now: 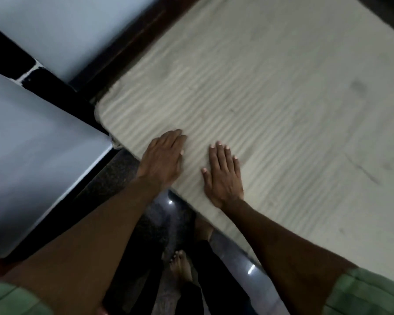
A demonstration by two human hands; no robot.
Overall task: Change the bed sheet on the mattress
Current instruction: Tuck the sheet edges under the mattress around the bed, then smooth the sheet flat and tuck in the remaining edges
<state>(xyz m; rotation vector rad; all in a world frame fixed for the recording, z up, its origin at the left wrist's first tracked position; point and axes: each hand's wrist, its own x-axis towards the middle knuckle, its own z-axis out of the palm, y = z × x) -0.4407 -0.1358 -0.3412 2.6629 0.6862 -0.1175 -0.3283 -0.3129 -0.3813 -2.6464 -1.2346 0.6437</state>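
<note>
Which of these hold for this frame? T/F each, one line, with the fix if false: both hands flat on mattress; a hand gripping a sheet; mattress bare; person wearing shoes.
1. Both the left hand and the right hand lie flat on the mattress. True.
2. The right hand grips a sheet. False: its fingers are straight, holding nothing.
3. The mattress shows its bare ribbed top. True.
4. The person wears shoes. False: a bare foot stands on the floor.

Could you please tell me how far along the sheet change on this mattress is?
Done, apparently: the mattress lies bare, its ribbed beige top showing. In hand: the left hand and right hand rest flat near its corner. Left: laying a fresh sheet; none is in view.
</note>
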